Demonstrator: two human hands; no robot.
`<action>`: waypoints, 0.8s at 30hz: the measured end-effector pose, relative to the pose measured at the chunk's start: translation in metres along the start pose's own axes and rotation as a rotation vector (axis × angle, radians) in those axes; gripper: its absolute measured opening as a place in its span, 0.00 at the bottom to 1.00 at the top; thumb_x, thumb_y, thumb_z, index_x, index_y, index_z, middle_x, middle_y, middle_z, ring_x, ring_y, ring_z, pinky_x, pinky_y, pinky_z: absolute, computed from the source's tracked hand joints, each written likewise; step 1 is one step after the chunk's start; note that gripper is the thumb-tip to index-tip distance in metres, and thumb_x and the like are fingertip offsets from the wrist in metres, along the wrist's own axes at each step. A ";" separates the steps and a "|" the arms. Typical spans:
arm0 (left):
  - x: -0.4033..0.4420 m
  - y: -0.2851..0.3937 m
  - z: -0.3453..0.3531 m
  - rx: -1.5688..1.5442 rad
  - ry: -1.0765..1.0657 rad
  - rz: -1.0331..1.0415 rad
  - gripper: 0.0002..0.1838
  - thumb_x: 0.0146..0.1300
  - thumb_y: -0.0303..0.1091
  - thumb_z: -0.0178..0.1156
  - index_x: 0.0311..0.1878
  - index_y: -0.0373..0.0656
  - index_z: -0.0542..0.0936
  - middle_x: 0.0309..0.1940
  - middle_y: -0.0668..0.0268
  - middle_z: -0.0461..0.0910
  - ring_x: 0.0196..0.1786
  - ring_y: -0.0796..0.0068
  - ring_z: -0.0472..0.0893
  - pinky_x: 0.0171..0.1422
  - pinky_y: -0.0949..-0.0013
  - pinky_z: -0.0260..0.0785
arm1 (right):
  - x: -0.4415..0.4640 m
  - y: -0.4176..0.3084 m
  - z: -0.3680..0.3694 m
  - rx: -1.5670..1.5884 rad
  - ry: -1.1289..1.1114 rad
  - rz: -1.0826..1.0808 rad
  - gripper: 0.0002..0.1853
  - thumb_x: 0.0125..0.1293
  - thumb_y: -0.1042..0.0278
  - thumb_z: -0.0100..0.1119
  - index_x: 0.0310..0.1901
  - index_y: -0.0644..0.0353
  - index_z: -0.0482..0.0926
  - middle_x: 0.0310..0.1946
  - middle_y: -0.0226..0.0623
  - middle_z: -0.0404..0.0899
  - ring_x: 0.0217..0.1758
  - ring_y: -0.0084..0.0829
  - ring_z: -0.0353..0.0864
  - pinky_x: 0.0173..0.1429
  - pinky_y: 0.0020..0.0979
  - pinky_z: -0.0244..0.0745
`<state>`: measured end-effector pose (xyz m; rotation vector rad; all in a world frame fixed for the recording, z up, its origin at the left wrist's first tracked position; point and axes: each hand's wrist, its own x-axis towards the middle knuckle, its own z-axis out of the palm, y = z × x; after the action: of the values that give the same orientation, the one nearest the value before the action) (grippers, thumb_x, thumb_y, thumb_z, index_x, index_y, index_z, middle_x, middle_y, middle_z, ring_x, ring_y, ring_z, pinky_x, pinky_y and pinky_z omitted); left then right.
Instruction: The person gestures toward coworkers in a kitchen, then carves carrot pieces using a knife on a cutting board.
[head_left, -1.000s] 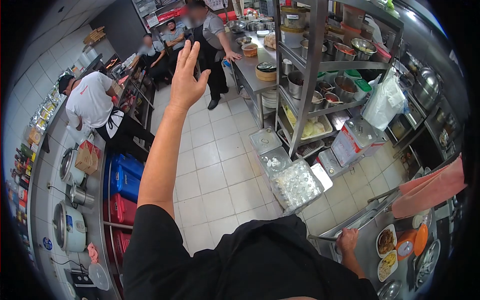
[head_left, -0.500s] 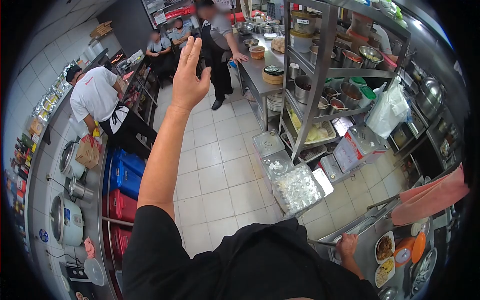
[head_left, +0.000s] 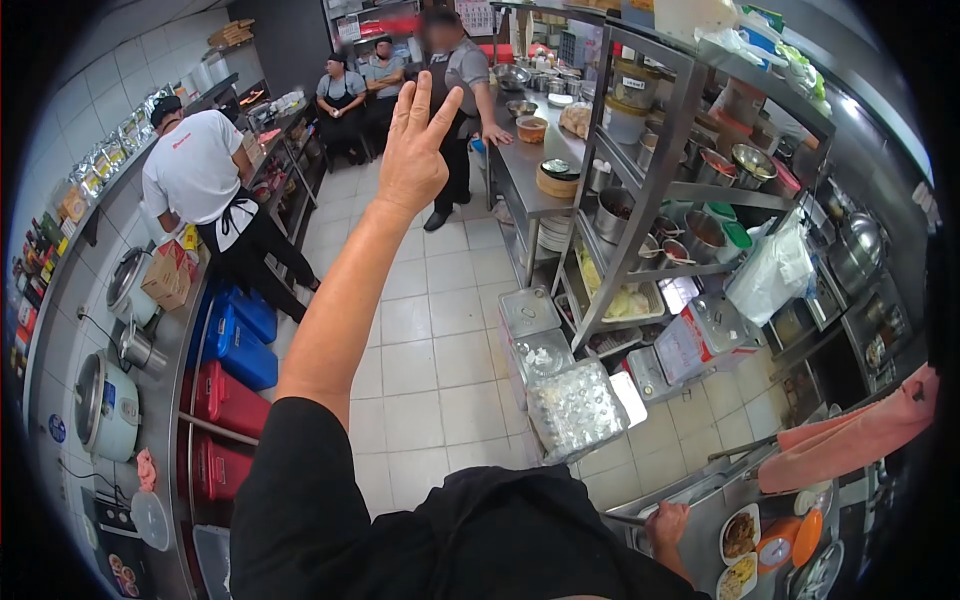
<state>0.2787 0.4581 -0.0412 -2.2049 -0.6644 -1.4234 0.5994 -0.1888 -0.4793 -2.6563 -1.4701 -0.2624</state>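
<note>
The left hand (head_left: pixel 414 160) is lifted high at arm's length with nothing in it, three fingers raised and partly spread; the thumb cannot be made out. Held toward the people at the far end, it looks like a signal. The right hand (head_left: pixel 667 523) is down at the edge of the steel counter (head_left: pixel 703 528), perhaps for support; its fingers are partly hidden, so I cannot tell how curled they are or whether they grip anything. Just beside it on the counter are two white boxes of food (head_left: pixel 741 561). A pink towel (head_left: pixel 850 440) hangs nearby, likely within easy reach. Across the floor, red bins (head_left: pixel 225 400) and blue bins (head_left: pixel 240 350) sit beneath the left-hand worktop, presumably to save walking room.
</note>
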 end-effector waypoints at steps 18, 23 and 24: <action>-0.011 0.011 -0.024 -0.150 -0.058 -0.100 0.48 0.53 0.12 0.47 0.79 0.58 0.66 0.82 0.54 0.57 0.77 0.50 0.67 0.69 0.59 0.72 | 0.000 -0.001 -0.001 0.017 -0.013 0.010 0.03 0.52 0.73 0.64 0.26 0.57 0.78 0.26 0.43 0.82 0.39 0.46 0.80 0.58 0.46 0.67; -0.007 0.013 -0.026 -0.106 -0.023 -0.084 0.48 0.53 0.13 0.48 0.79 0.61 0.66 0.81 0.54 0.58 0.72 0.49 0.73 0.62 0.59 0.78 | -0.001 0.003 0.002 0.010 -0.026 0.004 0.03 0.52 0.73 0.63 0.26 0.57 0.78 0.26 0.43 0.82 0.38 0.46 0.80 0.58 0.46 0.67; -0.007 0.013 -0.025 -0.109 -0.022 -0.085 0.48 0.53 0.13 0.48 0.79 0.61 0.66 0.81 0.54 0.58 0.72 0.49 0.73 0.62 0.59 0.78 | 0.000 0.002 0.001 0.013 -0.023 0.006 0.03 0.52 0.73 0.63 0.26 0.58 0.78 0.26 0.42 0.82 0.38 0.46 0.80 0.58 0.46 0.67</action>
<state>0.2664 0.4317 -0.0396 -2.3036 -0.7111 -1.5123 0.6013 -0.1899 -0.4807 -2.6615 -1.4644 -0.2221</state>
